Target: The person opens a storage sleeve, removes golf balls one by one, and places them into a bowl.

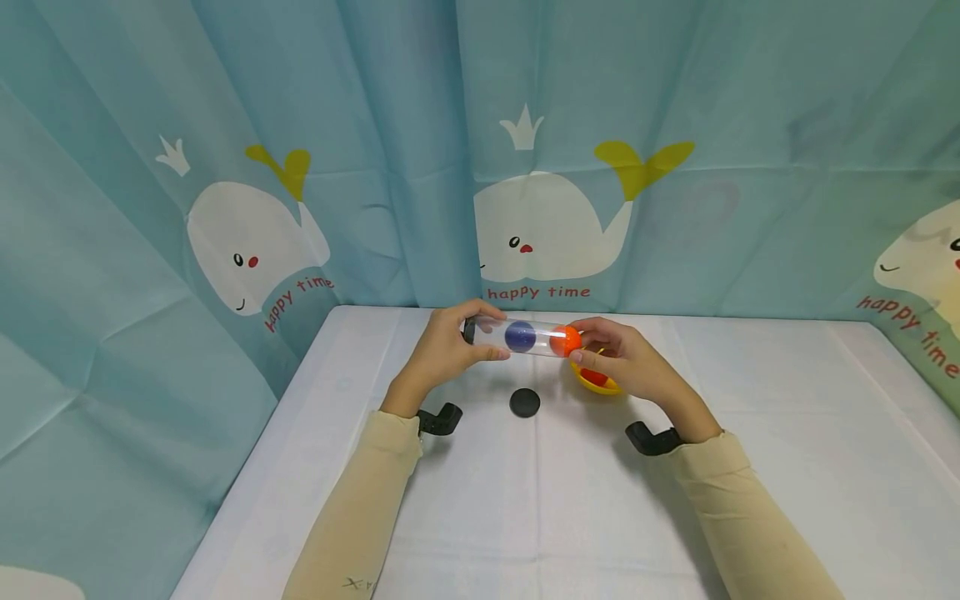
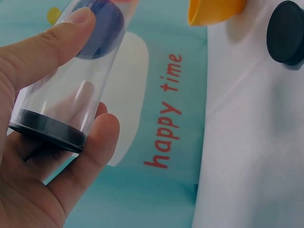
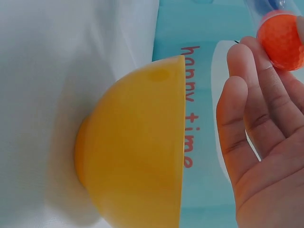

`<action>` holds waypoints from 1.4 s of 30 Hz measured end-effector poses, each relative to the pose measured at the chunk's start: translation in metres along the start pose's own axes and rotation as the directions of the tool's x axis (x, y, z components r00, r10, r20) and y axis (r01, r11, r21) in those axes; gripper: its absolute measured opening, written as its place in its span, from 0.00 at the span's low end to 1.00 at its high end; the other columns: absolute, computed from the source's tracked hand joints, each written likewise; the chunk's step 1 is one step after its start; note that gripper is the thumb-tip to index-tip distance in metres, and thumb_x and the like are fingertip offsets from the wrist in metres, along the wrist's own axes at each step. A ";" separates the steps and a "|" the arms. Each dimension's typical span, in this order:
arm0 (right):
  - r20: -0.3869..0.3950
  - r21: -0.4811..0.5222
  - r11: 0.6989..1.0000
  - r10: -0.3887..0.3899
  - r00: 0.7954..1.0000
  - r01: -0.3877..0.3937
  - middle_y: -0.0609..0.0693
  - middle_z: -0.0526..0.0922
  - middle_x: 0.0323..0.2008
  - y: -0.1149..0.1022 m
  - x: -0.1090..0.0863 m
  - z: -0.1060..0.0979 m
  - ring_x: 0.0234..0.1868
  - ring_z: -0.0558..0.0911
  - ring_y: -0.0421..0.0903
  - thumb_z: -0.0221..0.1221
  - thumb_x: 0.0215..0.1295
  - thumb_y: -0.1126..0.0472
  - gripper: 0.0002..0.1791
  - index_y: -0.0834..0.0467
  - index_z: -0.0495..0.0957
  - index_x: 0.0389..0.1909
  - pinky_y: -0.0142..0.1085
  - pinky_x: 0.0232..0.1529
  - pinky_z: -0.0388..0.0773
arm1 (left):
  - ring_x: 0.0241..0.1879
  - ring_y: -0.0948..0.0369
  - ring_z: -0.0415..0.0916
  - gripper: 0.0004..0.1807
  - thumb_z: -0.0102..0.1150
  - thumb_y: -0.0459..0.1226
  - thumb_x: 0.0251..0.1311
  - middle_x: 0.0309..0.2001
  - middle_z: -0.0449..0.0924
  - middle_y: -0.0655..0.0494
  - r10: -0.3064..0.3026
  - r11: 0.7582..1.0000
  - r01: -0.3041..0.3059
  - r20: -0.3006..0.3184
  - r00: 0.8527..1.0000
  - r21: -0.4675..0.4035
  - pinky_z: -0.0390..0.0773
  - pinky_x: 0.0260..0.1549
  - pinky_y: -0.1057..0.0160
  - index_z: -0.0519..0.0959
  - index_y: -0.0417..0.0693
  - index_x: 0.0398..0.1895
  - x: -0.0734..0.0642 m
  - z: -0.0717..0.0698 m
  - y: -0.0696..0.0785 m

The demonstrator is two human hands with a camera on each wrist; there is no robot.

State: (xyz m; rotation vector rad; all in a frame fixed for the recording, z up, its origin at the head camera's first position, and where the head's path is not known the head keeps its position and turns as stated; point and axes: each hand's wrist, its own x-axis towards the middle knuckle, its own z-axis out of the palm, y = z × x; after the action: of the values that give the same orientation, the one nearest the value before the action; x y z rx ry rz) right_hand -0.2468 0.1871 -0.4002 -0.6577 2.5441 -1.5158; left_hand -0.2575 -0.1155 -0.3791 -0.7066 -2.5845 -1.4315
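Observation:
My left hand (image 1: pixel 447 346) grips a clear plastic tube (image 1: pixel 490 333) near its black-capped end, thumb on one side and fingers round the other. The tube lies nearly level above the table, tilted in the left wrist view. Inside it sits a dark blue ball (image 1: pixel 520 336). At the tube's right end my right hand (image 1: pixel 626 358) pinches an orange ball (image 1: pixel 567 340), which is partly inside the mouth. Under the right hand stands a yellow bowl (image 3: pixel 137 142) with a red-orange ball (image 1: pixel 595 377) in it, partly hidden by the hand.
A round black cap (image 1: pixel 524 403) lies on the white-covered table (image 1: pixel 480 517), in front of the tube. Behind the table hangs a blue-green curtain (image 1: pixel 405 125) with whale prints. Each wrist carries a black camera mount (image 1: pixel 440 419).

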 end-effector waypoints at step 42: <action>-0.028 0.025 0.999 -0.021 0.999 0.022 0.55 0.86 0.47 0.005 0.000 -0.003 0.43 0.83 0.49 0.69 0.66 0.60 0.21 0.57 0.79 0.59 0.33 0.46 0.81 | 0.50 0.58 0.81 0.25 0.83 0.42 0.46 0.49 0.87 0.56 0.003 1.000 -0.003 -0.016 1.000 0.005 0.80 0.53 0.47 0.85 0.58 0.50 0.000 0.002 -0.001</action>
State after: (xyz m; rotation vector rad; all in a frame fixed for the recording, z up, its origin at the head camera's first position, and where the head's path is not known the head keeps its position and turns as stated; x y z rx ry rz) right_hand -0.2490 0.1917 -0.4033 -0.6678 2.5419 -1.5716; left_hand -0.2582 -0.1146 -0.3808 -0.6956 -2.5725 -1.4239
